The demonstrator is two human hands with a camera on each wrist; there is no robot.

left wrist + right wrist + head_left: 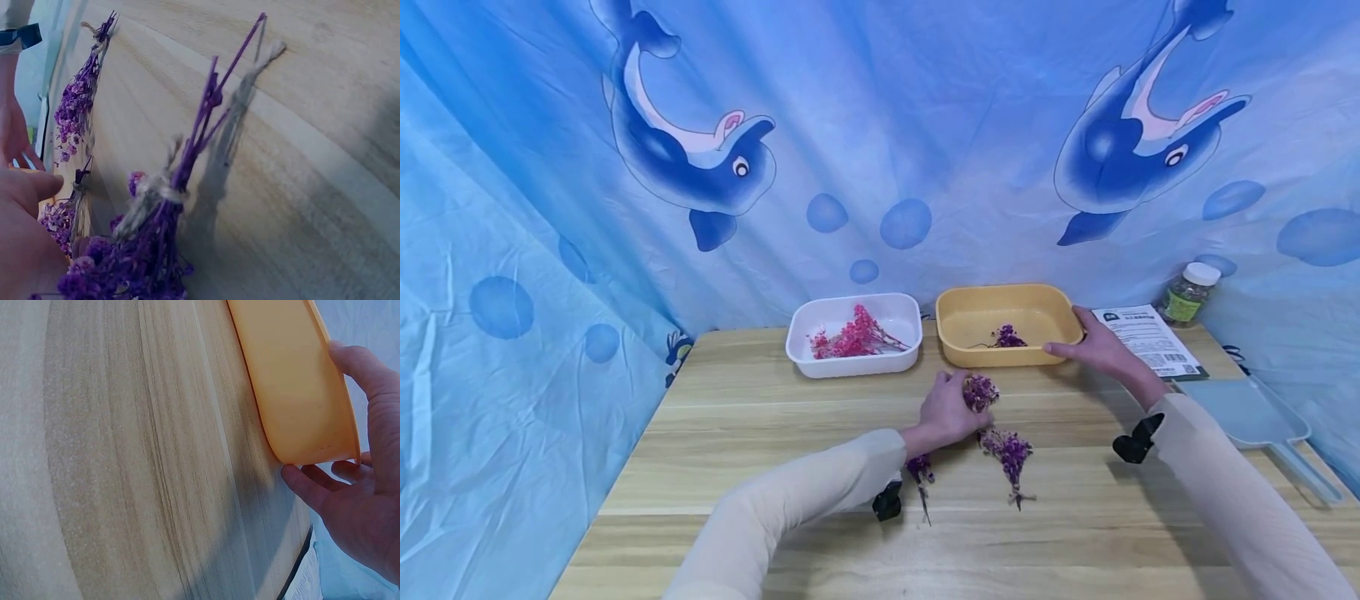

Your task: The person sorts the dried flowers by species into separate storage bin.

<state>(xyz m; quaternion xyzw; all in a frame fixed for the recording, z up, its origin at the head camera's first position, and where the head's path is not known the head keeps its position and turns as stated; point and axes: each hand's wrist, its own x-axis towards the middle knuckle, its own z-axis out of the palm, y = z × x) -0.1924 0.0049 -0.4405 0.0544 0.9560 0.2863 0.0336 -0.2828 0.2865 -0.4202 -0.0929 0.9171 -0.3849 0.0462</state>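
Note:
My left hand (951, 408) pinches a small bunch of purple dried flowers (981, 392) just in front of the yellow tray (1000, 357); the flower heads point toward the tray. In the left wrist view the held bunch (57, 220) shows beside the thumb, its stems tied with twine. Another purple bunch (1014, 457) lies on the table to the right of that hand. A third tied bunch (153, 244) lies under the left wrist. My right hand (1101, 343) grips the tray's right end, thumb on the rim and fingers round the corner. One purple bunch (1007, 336) lies inside the tray.
A white tray (853, 365) with pink dried flowers (859, 335) stands left of the yellow one. At the right are a printed sheet (1150, 337), a lidded jar (1187, 296) and a pale blue dustpan (1247, 410). A blue dolphin curtain (865, 125) hangs behind the wooden table.

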